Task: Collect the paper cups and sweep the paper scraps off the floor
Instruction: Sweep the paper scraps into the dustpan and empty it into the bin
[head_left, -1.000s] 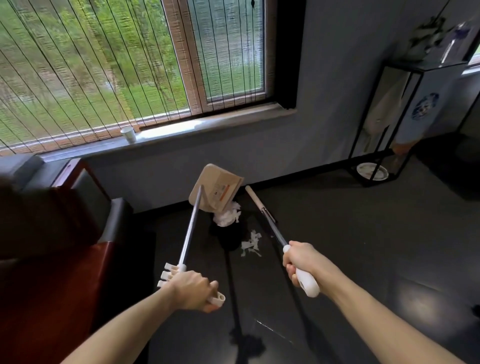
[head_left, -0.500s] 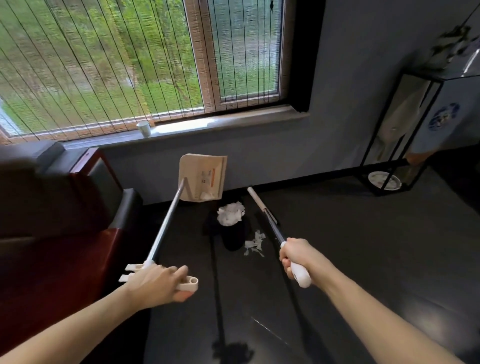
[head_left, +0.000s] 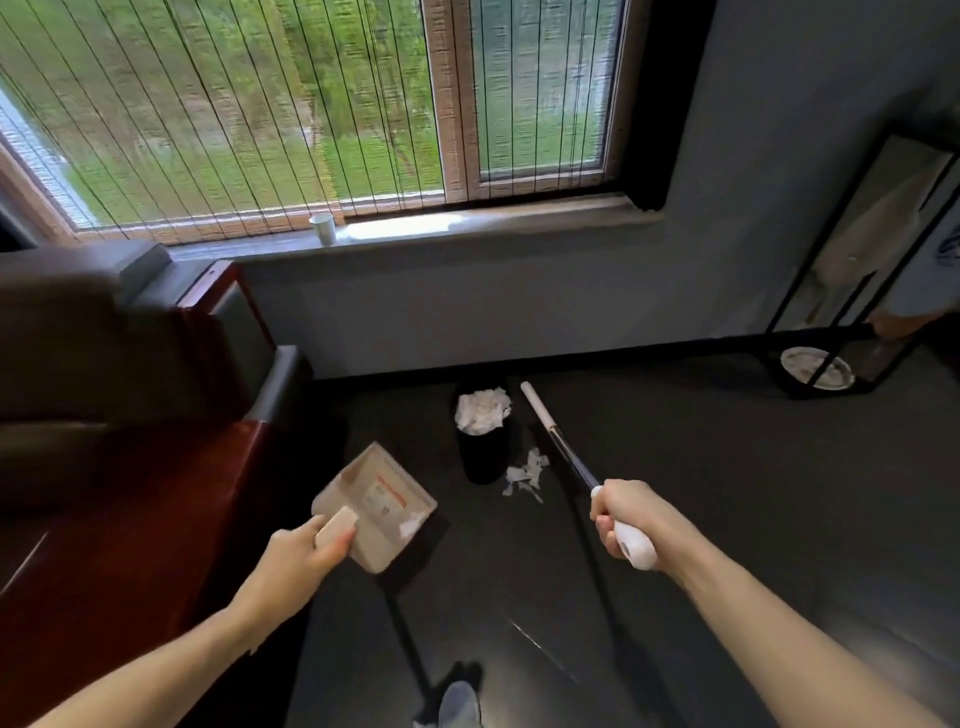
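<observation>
My left hand (head_left: 304, 553) grips the handle of a beige dustpan (head_left: 382, 504), whose pan sits low by the floor with a bit of white paper in it. My right hand (head_left: 626, 517) is closed on the white grip of a broom (head_left: 558, 441); its shaft runs away toward the wall. White paper scraps (head_left: 525, 474) lie on the dark floor between the broom shaft and a black bin (head_left: 483, 452) stuffed with crumpled white paper. A single paper cup (head_left: 323, 227) stands on the window sill.
A red and dark sofa (head_left: 130, 441) fills the left side. A black metal shelf (head_left: 852, 291) stands at the right with a white plate (head_left: 815, 368) on its base. The grey wall and window sill (head_left: 467, 228) close off the far side. My shoe (head_left: 460, 704) shows at the bottom.
The dustpan was raised over the bin and has swung down to the floor on the left. The broom hand has stayed nearly still. The view has tilted down slightly.
</observation>
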